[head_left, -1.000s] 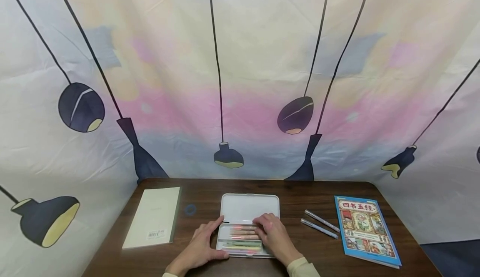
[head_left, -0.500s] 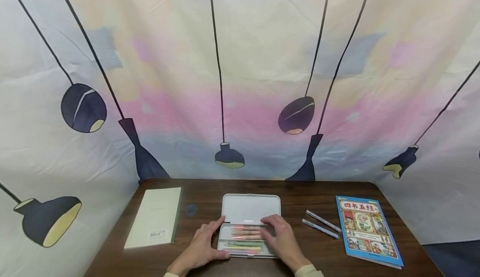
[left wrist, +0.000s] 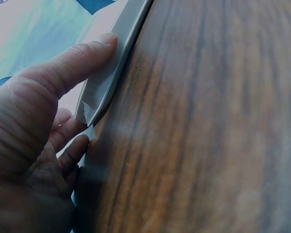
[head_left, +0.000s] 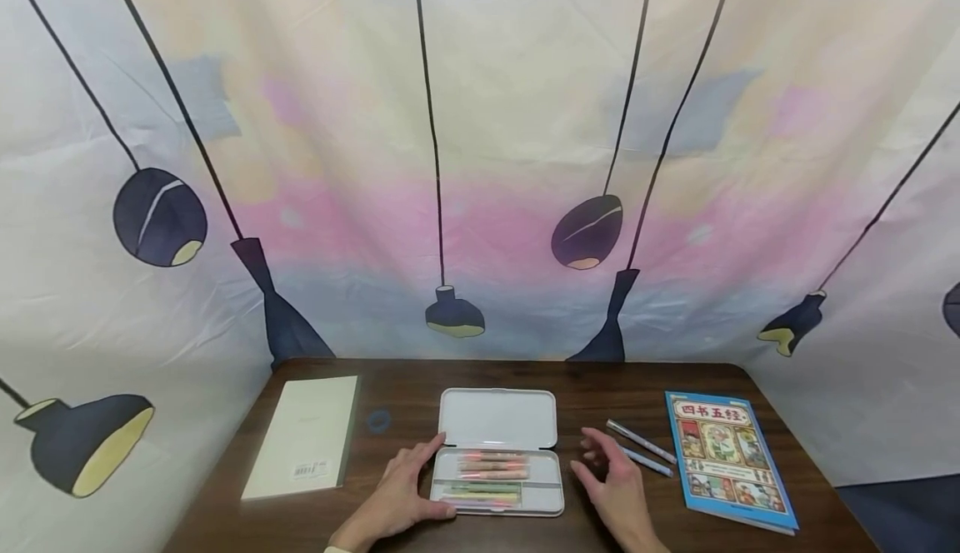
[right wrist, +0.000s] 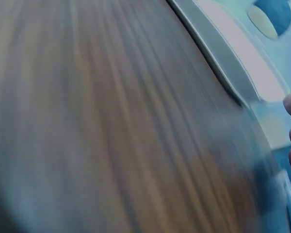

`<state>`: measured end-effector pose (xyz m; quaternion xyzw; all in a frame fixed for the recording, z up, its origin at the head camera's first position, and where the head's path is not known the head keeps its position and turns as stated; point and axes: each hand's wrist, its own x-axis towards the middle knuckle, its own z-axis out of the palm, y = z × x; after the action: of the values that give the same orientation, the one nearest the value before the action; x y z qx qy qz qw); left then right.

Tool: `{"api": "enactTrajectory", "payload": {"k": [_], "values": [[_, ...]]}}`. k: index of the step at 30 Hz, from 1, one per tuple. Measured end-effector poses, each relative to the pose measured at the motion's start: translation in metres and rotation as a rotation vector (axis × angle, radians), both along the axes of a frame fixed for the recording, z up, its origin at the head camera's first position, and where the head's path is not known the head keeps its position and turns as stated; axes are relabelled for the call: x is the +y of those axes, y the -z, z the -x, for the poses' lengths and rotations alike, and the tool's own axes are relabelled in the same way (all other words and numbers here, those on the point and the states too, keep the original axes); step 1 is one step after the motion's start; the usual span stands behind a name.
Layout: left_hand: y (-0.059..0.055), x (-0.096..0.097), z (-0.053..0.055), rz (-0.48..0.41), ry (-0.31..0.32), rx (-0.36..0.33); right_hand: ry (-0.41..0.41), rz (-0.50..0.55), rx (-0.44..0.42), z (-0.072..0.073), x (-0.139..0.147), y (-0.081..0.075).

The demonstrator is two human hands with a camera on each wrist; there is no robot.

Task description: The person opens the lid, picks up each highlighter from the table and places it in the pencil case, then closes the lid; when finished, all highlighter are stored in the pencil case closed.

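Note:
A white pen case lies with its lid folded back. Two bundles sit inside: reddish pens behind, green, yellow and pink ones in front. My left hand holds the case's left end, thumb at the front and index finger near the hinge. In the left wrist view the thumb presses the case wall. To the right of the case my right hand hovers with loosely bent fingers, holding nothing, close to two slim pens, one pale, one bluish.
A cream notebook with a barcode label lies at the left of the brown table. Between it and the case is a small blue ring. A blue-bordered book lies at the right. Behind hangs a lamp-patterned cloth.
My right hand has let go of the pens in the case and moved right, off the case, toward the two loose pens. The left hand stays on the case.

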<state>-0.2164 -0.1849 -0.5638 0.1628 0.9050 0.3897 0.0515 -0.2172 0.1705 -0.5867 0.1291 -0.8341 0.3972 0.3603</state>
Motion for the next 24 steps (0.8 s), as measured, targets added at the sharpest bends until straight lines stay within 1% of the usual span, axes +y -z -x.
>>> {"api": "enactTrajectory", "payload": {"k": [3,6,10,14,16,19,24], "values": [[0.001,0.000,0.000,0.005,-0.008,0.000,0.059,-0.027,-0.009,-0.003,0.016,0.002],[0.002,0.000,0.001,0.010,-0.008,-0.004,0.098,-0.039,-0.036,-0.005,0.034,0.003],[0.002,0.000,0.001,0.008,-0.001,-0.008,0.146,-0.035,-0.107,-0.009,0.057,0.001],[0.000,-0.001,0.001,0.001,-0.004,-0.013,0.227,-0.080,-0.192,-0.015,0.076,-0.004],[-0.001,-0.002,0.000,-0.002,-0.008,-0.015,0.253,-0.106,-0.223,-0.017,0.083,-0.005],[0.000,-0.002,0.001,-0.003,-0.010,-0.019,0.269,-0.137,-0.234,-0.020,0.093,-0.004],[0.002,0.000,0.002,0.002,-0.013,-0.024,0.275,-0.193,-0.222,-0.022,0.103,0.000]]}}
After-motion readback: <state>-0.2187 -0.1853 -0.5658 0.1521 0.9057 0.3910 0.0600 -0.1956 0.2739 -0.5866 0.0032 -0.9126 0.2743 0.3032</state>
